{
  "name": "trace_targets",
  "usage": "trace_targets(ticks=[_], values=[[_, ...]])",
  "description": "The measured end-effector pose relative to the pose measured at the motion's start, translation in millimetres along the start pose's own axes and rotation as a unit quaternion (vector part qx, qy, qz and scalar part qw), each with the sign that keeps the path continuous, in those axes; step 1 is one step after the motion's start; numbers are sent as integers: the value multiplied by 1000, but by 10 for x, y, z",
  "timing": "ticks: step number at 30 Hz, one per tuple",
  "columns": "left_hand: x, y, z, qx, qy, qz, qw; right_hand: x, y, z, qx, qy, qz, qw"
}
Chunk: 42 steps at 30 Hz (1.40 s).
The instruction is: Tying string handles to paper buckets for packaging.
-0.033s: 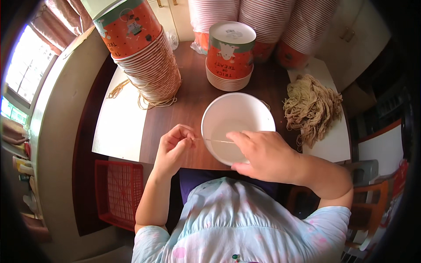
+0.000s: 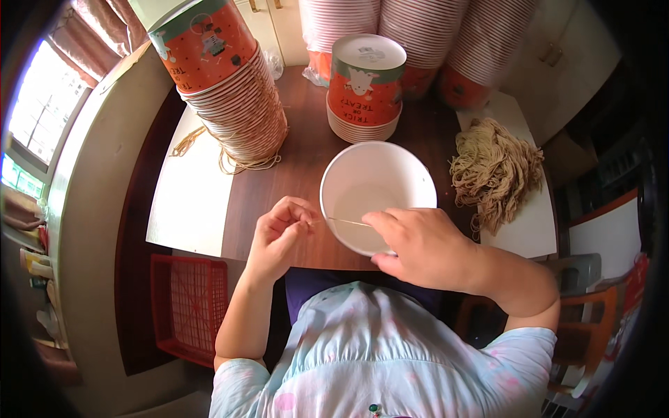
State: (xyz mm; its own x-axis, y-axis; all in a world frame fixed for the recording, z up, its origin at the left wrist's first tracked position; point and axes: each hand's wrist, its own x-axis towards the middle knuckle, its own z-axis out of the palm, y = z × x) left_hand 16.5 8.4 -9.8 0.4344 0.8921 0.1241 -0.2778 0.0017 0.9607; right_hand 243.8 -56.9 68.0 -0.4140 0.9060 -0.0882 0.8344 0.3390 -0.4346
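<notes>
While both hands pinch a thin string (image 2: 348, 222) taut over the rim of a white paper bowl (image 2: 376, 188) at the middle of the frame, the work looks to be at the threading step

The left hand (image 2: 277, 237) is closed to a fingertip pinch on one end of the string just left of the bowl; the right hand (image 2: 418, 244) pinches the other end, curled over the bowl's lower right rim and steadying it — whether the string passes through a hole in the wall I cannot tell. A bundle of tan string (image 2: 496, 169) lies at the right on the wooden table (image 2: 300, 167), and stacks of orange bowls (image 2: 230, 83) stand at the upper left and top centre. My guess is the next move needs a steady pull and a small knot at the rim — fine fingertip work
</notes>
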Motion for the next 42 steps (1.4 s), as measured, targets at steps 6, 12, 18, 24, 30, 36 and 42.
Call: trace_targets(ticks=[6,12,18,24,30,36,42], values=[[-2,5,67,-75,-80,13,994,-43,51,29,-85,83,-9,993],[-31,-93,189,-110,-47,-24,993,-13,105,259,-159,245,-60,954],[-79,-183,246,38,-30,66,997,5,-35,599,-175,362,-118,908],[-105,-256,229,374,-58,362,852,57,-216,913,-73,397,-122,907],[-86,-272,131,388,-47,431,813,5,-140,549,65,374,-167,910],[-93,-169,137,425,-70,435,791,201,-25,316,-26,268,-208,940],[-125,-211,133,386,-46,427,816,218,-7,446,-138,288,-222,921]])
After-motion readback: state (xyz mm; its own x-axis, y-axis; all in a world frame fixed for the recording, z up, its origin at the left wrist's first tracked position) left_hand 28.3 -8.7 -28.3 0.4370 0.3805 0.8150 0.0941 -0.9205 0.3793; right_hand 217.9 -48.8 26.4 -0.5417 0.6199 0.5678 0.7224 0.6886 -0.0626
